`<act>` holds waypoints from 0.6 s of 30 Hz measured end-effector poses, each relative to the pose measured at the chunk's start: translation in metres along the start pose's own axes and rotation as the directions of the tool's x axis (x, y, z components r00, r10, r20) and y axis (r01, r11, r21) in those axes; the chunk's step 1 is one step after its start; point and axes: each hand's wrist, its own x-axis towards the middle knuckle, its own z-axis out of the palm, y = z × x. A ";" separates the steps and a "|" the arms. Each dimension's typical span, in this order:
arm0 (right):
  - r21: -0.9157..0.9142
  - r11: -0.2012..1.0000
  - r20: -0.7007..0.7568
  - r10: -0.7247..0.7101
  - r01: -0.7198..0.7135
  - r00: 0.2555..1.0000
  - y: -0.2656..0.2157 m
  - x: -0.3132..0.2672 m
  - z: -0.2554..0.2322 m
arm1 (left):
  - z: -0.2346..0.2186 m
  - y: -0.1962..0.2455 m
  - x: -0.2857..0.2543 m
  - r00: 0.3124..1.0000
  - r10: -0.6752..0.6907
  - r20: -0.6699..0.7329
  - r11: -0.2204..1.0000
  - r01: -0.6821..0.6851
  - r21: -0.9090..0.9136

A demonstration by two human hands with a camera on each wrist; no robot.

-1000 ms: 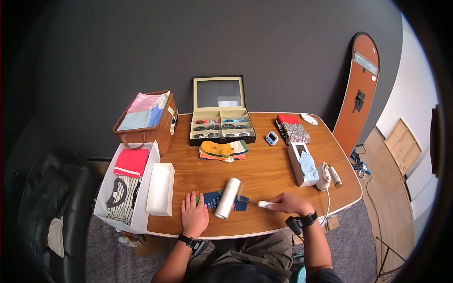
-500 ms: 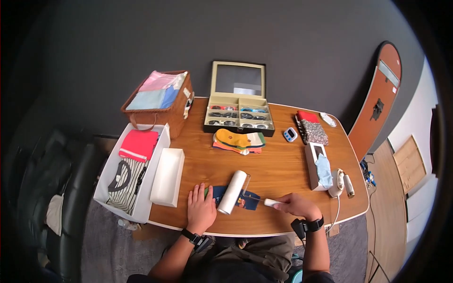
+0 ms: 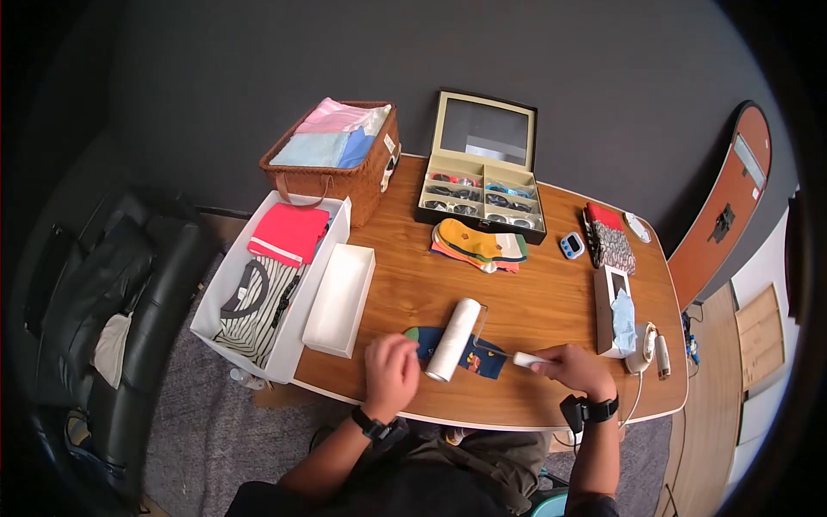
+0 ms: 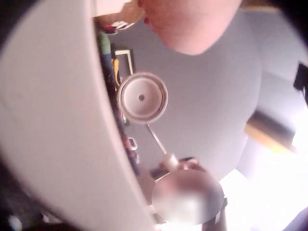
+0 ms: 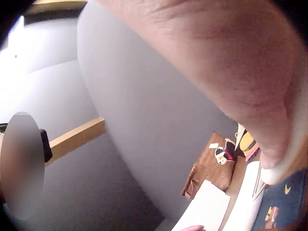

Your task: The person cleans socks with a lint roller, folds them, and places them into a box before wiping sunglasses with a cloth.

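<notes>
My right hand [image 3: 577,370] grips the white handle [image 3: 527,359] of a lint roller, whose white roll [image 3: 454,340] lies across a dark blue patterned sock [image 3: 491,360]. The sock has a green end [image 3: 413,333] at its left and lies flat near the table's front edge. Beside that end is my left hand [image 3: 392,375], its fingers loosely curled with nothing in them. In the left wrist view, the roll's round end [image 4: 142,97] faces the camera. The right wrist view shows part of the sock [image 5: 284,207] under the roll.
Left stand a white box [image 3: 340,297], a bin of folded clothes [image 3: 207,314] and a wicker basket [image 3: 366,185]. Behind are folded socks [image 3: 474,241] and an open glasses case [image 3: 489,164]. A timer [image 3: 572,246], tissue-like box [image 3: 605,323] and corded white device [image 3: 642,349] are right.
My left hand has lifted off the sock's left end and its fingers have curled. The lint roller stays on the sock in my right hand. The head view has shifted.
</notes>
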 end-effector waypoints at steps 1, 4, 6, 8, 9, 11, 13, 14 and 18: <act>-0.016 1.000 -0.022 -0.024 0.023 0.999 -0.005 0.002 0.001 | -0.002 0.011 -0.004 0.991 0.127 0.036 0.992 -0.128 0.011; 0.060 0.997 -0.077 -0.049 0.053 0.996 -0.007 0.001 0.009 | 0.016 0.055 -0.018 0.896 0.273 0.349 0.960 -0.231 -0.159; 0.089 0.994 -0.140 -0.044 0.057 0.989 -0.009 -0.005 0.012 | 0.036 0.082 -0.020 0.861 0.291 0.417 0.955 -0.291 -0.064; 0.092 0.993 -0.205 -0.051 0.071 0.978 -0.011 -0.016 0.010 | 0.057 0.092 -0.022 0.884 0.215 0.416 0.963 -0.262 0.058; 0.095 0.992 -0.261 -0.062 0.089 0.963 -0.012 -0.021 0.009 | 0.065 0.092 -0.022 0.906 0.131 0.403 0.958 -0.220 0.184; 0.119 0.986 -0.317 -0.072 0.115 0.946 -0.008 -0.033 0.011 | 0.068 0.091 -0.019 0.905 0.155 0.397 0.949 -0.248 0.194; 0.145 0.980 -0.368 -0.077 0.139 0.926 -0.008 -0.045 0.010 | 0.055 0.088 -0.017 0.839 0.179 0.514 0.969 -0.239 0.053; 0.156 0.986 -0.330 -0.002 0.057 0.944 -0.011 -0.052 0.008 | 0.052 0.083 -0.022 0.859 0.229 0.458 0.959 -0.279 0.043; 0.219 0.976 -0.259 0.079 -0.022 0.963 -0.011 -0.073 0.019 | 0.014 0.070 -0.033 0.826 0.216 0.521 0.951 -0.298 0.079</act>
